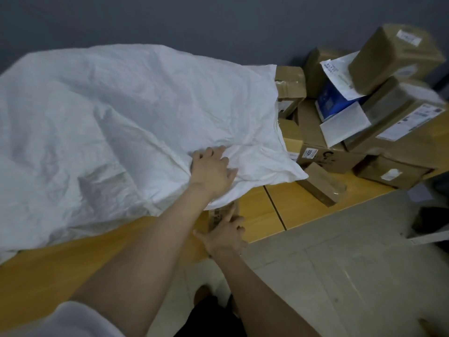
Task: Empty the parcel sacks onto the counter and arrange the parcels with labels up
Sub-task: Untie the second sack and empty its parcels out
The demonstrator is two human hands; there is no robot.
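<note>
Closest thing is a pale sleeve [73, 322] at the bottom left, with both bare forearms reaching out from there over the wooden counter [303, 203]. The left hand [212, 170] is stretched furthest, palm down, fingers curled into the white sack [109, 105] and bunching the fabric near its open end. The sack lies slumped across most of the counter. The right hand [224, 235] sits lower at the counter's edge, fingers straight-ish and spread, just touching a small brown parcel [220, 214] poking out from under the sack, not gripping it. More cardboard parcels [388, 113] are heaped at the sack's mouth on the right.
</note>
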